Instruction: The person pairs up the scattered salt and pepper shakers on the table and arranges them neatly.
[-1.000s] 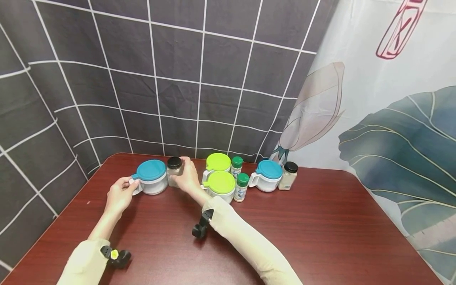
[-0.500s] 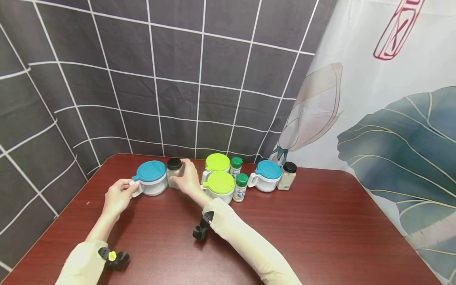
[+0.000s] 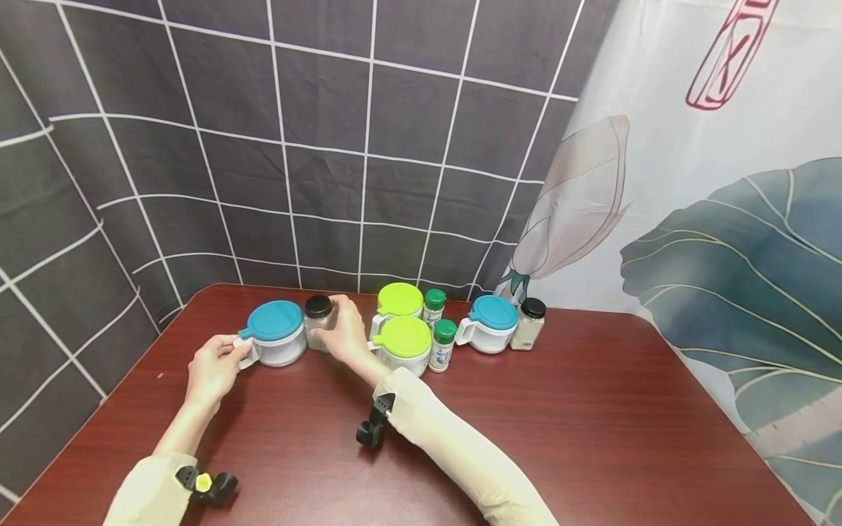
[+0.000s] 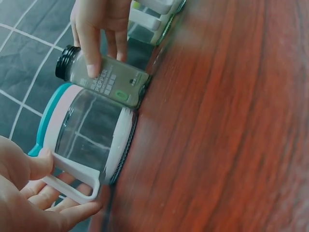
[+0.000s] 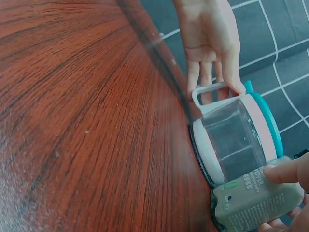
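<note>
My left hand (image 3: 212, 367) holds the white handle (image 4: 79, 181) of a clear seasoning jar (image 3: 279, 349) with a blue lid (image 3: 275, 320). In the left wrist view the thumb lies at the handle's top, with fingers behind and under it. Against that jar's right side stands a pepper bottle (image 4: 108, 82) with a black cap (image 3: 319, 305). My right hand (image 3: 345, 336) grips the bottle between thumb and fingers; in the right wrist view the thumb presses its labelled face. Both containers stand upright on the table.
Two green-lidded jars (image 3: 405, 337) stand right of the bottle, close to my right forearm. Beside them are two green-capped shakers (image 3: 442, 347), then another blue-lidded jar (image 3: 492, 332) and a black-capped bottle (image 3: 528, 325). A gridded dark curtain (image 3: 329, 183) hangs behind the reddish-brown table (image 3: 592, 424).
The held blue-lidded jar and the pepper bottle have shifted slightly toward me and to the left together. Both hands keep their hold. The view has drifted a little.
</note>
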Tool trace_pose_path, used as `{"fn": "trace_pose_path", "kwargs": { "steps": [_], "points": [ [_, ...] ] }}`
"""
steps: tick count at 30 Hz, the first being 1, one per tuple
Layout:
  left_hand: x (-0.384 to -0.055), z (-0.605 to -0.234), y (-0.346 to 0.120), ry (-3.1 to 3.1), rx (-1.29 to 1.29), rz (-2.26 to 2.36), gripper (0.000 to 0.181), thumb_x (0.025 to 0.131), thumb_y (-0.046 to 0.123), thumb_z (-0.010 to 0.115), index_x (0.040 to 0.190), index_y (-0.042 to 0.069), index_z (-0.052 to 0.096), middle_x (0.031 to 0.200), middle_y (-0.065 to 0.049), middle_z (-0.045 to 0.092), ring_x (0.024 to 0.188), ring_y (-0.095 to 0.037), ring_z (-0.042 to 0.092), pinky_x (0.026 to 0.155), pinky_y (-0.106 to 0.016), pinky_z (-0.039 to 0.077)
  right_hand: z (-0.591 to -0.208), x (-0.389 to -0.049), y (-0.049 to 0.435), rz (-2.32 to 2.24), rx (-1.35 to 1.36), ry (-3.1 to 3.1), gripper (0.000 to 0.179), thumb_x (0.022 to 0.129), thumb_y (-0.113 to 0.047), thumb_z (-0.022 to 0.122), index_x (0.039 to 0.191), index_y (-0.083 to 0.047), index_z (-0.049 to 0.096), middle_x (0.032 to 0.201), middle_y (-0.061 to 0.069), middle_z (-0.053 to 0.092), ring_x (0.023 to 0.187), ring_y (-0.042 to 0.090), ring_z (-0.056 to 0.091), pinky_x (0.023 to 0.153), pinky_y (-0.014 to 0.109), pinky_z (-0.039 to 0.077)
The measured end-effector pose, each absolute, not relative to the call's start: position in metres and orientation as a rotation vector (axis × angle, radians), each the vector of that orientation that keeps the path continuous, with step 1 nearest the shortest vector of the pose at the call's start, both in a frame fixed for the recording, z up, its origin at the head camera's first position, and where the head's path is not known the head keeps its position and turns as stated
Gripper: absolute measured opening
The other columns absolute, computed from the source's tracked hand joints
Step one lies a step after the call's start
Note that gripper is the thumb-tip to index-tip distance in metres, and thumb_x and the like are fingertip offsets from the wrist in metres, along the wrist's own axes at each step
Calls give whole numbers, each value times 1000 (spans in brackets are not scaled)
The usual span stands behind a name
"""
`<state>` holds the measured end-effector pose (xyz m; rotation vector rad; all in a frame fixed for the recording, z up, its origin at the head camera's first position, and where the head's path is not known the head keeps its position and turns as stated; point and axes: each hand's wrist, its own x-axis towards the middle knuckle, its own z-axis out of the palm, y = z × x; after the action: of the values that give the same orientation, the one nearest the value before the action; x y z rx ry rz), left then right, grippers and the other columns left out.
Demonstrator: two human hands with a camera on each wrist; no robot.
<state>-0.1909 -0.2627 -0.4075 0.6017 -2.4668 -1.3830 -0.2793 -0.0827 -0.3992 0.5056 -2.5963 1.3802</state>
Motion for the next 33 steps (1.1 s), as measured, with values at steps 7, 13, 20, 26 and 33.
{"fn": "trace_pose_path", "kwargs": {
  "steps": [7,13,20,26,33],
  "points": [
    [-186,-400,-261,-2453,584,-1353,38,96,27,55,121,-2,57,123,-26,61,85,-8,60,62,-10,41,-405,-283,-78,1275,577,-2589,51,74,-11,80,117,-6,54,107,10,60,98,24,59,82,32,49],
    [-181,-395,-262,-2452,565,-1340,38,96,28,57,119,-2,58,122,-27,62,69,13,46,61,-8,42,-398,-275,-74,1252,598,-2618,53,74,-13,81,119,-6,53,110,10,60,100,24,59,86,33,49],
    [-175,-393,-264,-2456,555,-1361,40,95,29,57,120,-2,57,124,-28,60,69,12,49,60,-9,44,-390,-267,-68,1127,654,-2635,52,76,-20,80,118,-9,53,108,7,61,97,21,61,85,28,50],
    [-169,-392,-264,-2458,536,-1367,40,95,30,58,119,-2,57,122,-28,61,66,9,53,58,-11,46,-385,-262,-62,1058,719,-2600,50,75,-20,81,116,-8,54,106,7,62,93,21,63,80,25,51],
    [-165,-387,-262,-2452,538,-1373,39,95,29,60,118,-2,57,117,-26,64,64,7,55,58,-11,46,-380,-258,-57,1014,778,-2548,50,74,-22,82,113,-8,55,104,6,64,94,19,63,81,25,50]
  ]
}}
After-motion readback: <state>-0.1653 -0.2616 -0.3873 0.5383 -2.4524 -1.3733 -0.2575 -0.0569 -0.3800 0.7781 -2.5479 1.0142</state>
